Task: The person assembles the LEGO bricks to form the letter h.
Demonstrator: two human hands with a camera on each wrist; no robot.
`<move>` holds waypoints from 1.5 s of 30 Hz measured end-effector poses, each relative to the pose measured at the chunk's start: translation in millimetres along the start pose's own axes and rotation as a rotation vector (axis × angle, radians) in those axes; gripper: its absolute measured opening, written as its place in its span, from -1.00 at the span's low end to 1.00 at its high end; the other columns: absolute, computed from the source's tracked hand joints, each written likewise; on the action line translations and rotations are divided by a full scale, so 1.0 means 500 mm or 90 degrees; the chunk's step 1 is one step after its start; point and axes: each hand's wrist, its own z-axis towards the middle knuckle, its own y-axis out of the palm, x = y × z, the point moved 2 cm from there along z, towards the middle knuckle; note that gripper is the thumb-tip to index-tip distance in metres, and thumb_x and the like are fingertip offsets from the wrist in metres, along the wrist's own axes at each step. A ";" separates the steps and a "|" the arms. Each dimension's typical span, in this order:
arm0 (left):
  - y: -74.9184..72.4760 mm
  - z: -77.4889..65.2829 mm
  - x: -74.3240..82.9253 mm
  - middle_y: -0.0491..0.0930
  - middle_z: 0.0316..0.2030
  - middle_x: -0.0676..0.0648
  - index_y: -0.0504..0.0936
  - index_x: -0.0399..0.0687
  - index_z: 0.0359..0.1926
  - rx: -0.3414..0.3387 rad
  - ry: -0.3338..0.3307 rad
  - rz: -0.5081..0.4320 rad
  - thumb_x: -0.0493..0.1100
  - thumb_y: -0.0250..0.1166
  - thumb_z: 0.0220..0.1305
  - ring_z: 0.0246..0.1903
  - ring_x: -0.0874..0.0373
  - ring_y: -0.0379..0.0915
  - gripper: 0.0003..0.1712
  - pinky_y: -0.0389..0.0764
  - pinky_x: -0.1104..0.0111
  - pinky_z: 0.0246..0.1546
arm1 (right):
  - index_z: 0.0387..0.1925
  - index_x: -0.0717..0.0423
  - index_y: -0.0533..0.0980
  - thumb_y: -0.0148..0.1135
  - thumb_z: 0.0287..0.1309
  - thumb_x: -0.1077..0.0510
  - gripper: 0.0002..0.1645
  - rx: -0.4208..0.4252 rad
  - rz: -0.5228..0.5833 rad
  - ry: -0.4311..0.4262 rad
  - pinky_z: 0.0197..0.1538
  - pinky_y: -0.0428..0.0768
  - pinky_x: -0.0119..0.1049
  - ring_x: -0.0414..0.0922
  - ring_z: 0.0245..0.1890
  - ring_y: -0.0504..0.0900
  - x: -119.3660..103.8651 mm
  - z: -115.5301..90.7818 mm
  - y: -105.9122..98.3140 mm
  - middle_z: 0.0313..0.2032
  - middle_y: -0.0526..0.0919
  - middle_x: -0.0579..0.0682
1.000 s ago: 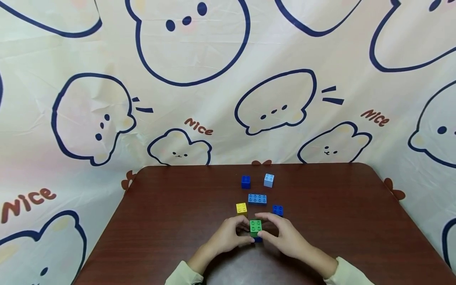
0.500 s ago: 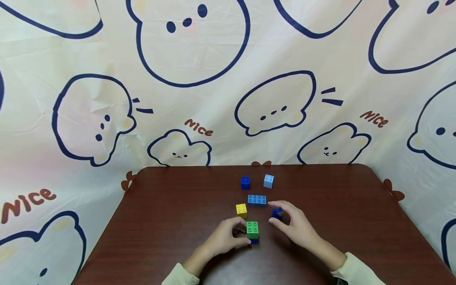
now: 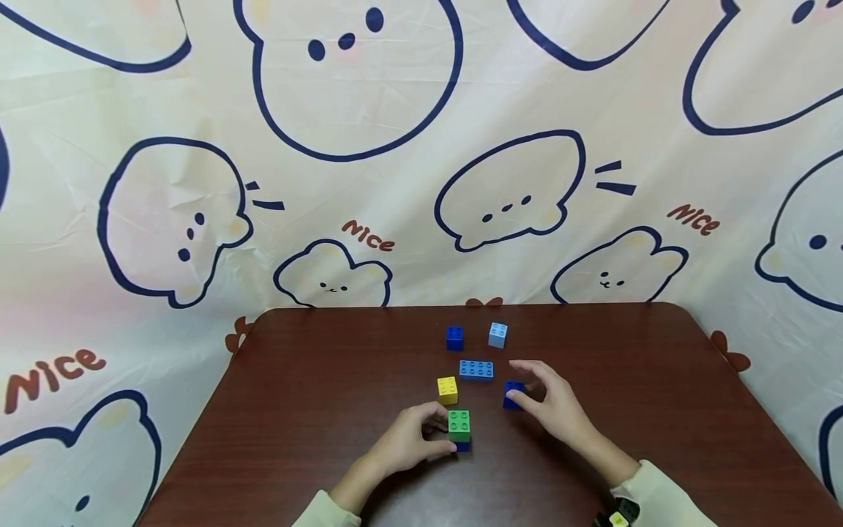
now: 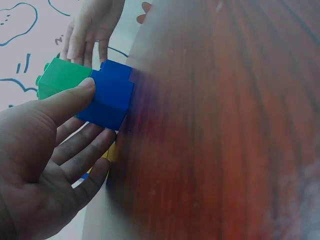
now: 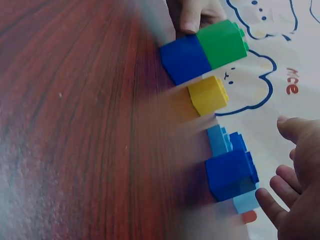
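left hand (image 3: 407,440) pinches a studded plastic stack (image 3: 459,430), right hand (image 3: 558,408) loose beside blue cube (image 5: 231,175).

I record the table (image 3: 296,410) as smooth, wood-grained, glossy toward its near edge. The green brick (image 3: 459,426) and the dark blue brick (image 5: 230,176) nearest the right edge look smooth plastic. Beyond the far edge: creased, faintly sheened sheeting (image 3: 408,187).

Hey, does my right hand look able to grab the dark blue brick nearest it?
Likely yes: the right hand holds nothing, and no other brick stands between it and the dark blue brick.
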 end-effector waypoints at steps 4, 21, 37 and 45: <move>-0.001 -0.003 -0.002 0.69 -0.16 0.03 0.62 -0.06 -0.07 0.001 0.000 -0.003 -0.19 0.54 0.17 -0.10 0.06 0.65 -0.65 0.65 0.33 -0.09 | 0.27 0.11 0.51 0.48 0.19 0.16 -0.38 -0.003 0.012 0.024 -0.04 0.66 -0.36 0.04 0.07 0.61 0.020 0.003 0.005 0.17 0.60 0.12; -0.006 -0.006 -0.006 0.70 -0.15 0.01 0.62 -0.06 -0.06 0.004 0.012 -0.006 -0.18 0.54 0.18 -0.11 0.06 0.65 -0.65 0.66 0.32 -0.09 | 0.28 0.08 0.50 0.49 0.19 0.10 -0.37 -0.045 0.024 0.086 -0.11 0.63 -0.34 -0.05 -0.04 0.58 0.067 0.001 0.027 0.12 0.65 0.06; -0.038 -0.029 -0.024 0.69 -0.13 -0.05 0.64 -0.09 -0.04 0.024 0.009 0.013 -0.18 0.54 0.18 -0.09 0.00 0.65 -0.65 0.66 0.24 -0.05 | 0.15 0.01 0.59 0.50 0.18 0.14 -0.50 -0.044 0.005 0.098 -0.16 0.61 -0.30 -0.13 -0.21 0.59 0.063 -0.002 0.031 -0.10 0.67 0.01; -0.061 -0.048 -0.037 0.69 -0.15 -0.01 0.64 -0.09 -0.06 0.050 0.003 0.033 -0.16 0.56 0.16 -0.11 -0.01 0.66 -0.64 0.66 0.26 -0.08 | 0.15 0.00 0.60 0.49 0.18 0.15 -0.51 -0.043 0.011 0.105 -0.12 0.63 -0.28 -0.12 -0.18 0.60 0.063 -0.005 0.031 -0.08 0.68 0.02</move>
